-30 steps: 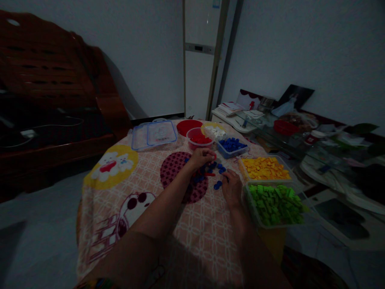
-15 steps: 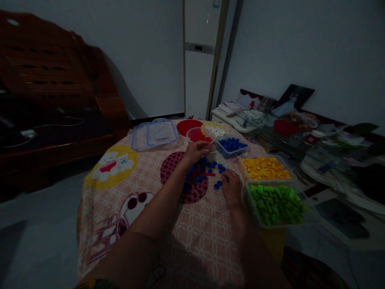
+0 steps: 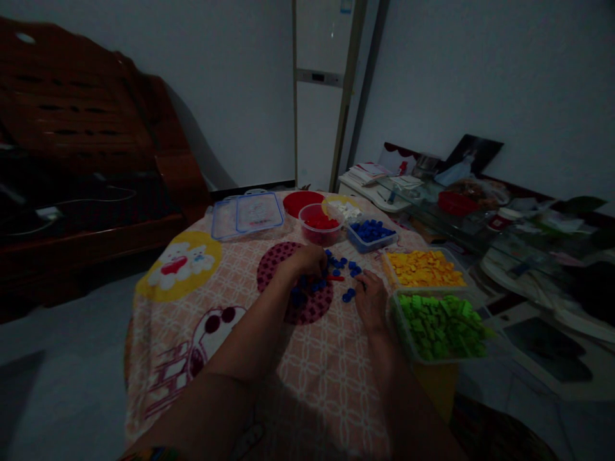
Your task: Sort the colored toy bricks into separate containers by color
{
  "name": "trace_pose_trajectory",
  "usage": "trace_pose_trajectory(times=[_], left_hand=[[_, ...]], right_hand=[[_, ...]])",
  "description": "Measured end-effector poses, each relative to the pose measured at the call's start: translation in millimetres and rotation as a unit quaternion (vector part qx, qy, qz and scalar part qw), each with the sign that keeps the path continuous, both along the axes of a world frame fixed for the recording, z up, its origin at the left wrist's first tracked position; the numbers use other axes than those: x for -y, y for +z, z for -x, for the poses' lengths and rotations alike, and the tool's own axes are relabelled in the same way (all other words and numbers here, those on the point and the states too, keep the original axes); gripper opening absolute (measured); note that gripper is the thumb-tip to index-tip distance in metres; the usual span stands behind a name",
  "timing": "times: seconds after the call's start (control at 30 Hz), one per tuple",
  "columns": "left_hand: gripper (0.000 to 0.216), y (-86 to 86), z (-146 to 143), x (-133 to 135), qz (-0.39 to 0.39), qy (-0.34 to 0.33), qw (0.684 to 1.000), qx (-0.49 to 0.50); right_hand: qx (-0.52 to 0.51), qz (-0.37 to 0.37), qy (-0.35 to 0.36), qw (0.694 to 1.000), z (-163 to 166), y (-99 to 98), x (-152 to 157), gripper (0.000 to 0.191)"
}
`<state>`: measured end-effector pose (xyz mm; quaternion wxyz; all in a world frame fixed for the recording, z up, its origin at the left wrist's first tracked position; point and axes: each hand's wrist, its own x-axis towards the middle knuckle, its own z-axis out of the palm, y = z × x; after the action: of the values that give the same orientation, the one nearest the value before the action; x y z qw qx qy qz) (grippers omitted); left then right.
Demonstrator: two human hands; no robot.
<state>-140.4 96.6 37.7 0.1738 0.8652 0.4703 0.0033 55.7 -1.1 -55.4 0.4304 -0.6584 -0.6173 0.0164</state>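
Note:
Small blue pieces [image 3: 340,263] lie loose in a pile on the patterned tablecloth [image 3: 317,371], mixed with a few red ones. My left hand [image 3: 310,261] reaches down into the pile from the left, its fingertips hidden behind the hand. A red stick-like piece [image 3: 335,278] lies just right of it. At the pile's right edge rests my right hand [image 3: 371,299], fingers curled together; what they hold, if anything, is too dark to make out. Two or so blue pieces [image 3: 348,295] sit beside its fingers. Beyond the pile stands a round clear tub [image 3: 321,235] with red pieces inside.
A box of blue pieces [image 3: 372,244] stands behind my right hand, with white pieces [image 3: 346,210] farther back. To the right are boxes of yellow pieces [image 3: 425,267] and green pieces [image 3: 442,326]. A blue-rimmed lid [image 3: 259,212] and a red plate [image 3: 302,203] lie at the back.
My left hand has come down and back from the round tub of red pieces to the loose pile. My right hand has stayed about where it was.

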Motion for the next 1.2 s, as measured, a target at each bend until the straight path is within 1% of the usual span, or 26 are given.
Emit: trace_pose_trajectory(times=[0.1, 0.17, 0.23, 0.3, 0.37, 0.43, 0.47, 0.53, 0.57, 0.67, 0.73, 0.77, 0.83, 0.9, 0.97, 1.2], left_hand=[[0.024, -4.5, -6, 1, -0.021, -0.008, 0.999, -0.046], [0.025, -6.0, -7, 2, -0.026, -0.011, 0.999, -0.046], [0.025, -5.9, -5, 1, -0.024, -0.018, 0.999, -0.026], [0.026, -4.5, -1, -1, -0.017, -0.023, 0.999, 0.014], [0.028, -2.8, 3, -4, -0.010, -0.019, 0.996, 0.082], [0.027, -2.0, 6, -7, -0.006, 0.003, 0.985, 0.171], [0.026, -2.3, 7, -9, -0.006, 0.022, 0.975, 0.222], [0.024, -4.5, 7, -14, -0.005, 0.074, 0.940, 0.332], [0.025, -6.3, 7, -16, 0.002, 0.104, 0.915, 0.390], [0.032, -13.7, 7, -24, 0.026, 0.178, 0.823, 0.538], [0.040, -18.3, 7, -29, 0.029, 0.201, 0.775, 0.599], [0.045, -20.2, 7, -32, 0.028, 0.202, 0.758, 0.620], [0.057, -23.0, 6, -35, 0.028, 0.192, 0.736, 0.649], [0.068, -24.9, 4, -37, 0.036, 0.173, 0.728, 0.663], [0.075, -26.1, 2, -39, 0.040, 0.159, 0.729, 0.665], [0.082, -31.4, 2, -43, 0.018, 0.123, 0.749, 0.651]], right_hand=[[-0.004, 0.005, -0.002, 1.000, 0, 1.4, 0, 0.029], [-0.003, 0.008, -0.004, 1.000, 1, 2.7, 1, 0.029], [-0.001, 0.009, -0.004, 1.000, 1, 3.4, 1, 0.030], [-0.002, 0.006, -0.001, 1.000, 1, 3.3, 2, 0.030], [-0.006, 0.003, 0.001, 1.000, 0, 2.6, 1, 0.030], [-0.012, 0.003, 0.002, 1.000, 0, 1.9, 1, 0.031], [-0.013, 0.003, 0.001, 1.000, 0, 1.6, 1, 0.031], [-0.013, 0.002, 0.001, 1.000, 0, 1.5, 1, 0.031], [-0.012, 0.000, 0.001, 1.000, 0, 1.6, 1, 0.030], [-0.011, -0.002, 0.001, 1.000, 1, 1.7, 1, 0.030], [-0.011, -0.001, 0.000, 1.000, 1, 1.3, 0, 0.029], [-0.011, -0.001, -0.002, 1.000, 1, 1.0, 0, 0.029], [-0.010, 0.002, -0.005, 1.000, 1, 0.3, 0, 0.028], [-0.008, 0.006, -0.006, 1.000, 0, 0.1, 0, 0.028], [-0.003, 0.008, -0.004, 1.000, 0, 0.4, 0, 0.028], [-0.004, 0.012, -0.007, 1.000, 0, 1.3, 0, 0.028]])
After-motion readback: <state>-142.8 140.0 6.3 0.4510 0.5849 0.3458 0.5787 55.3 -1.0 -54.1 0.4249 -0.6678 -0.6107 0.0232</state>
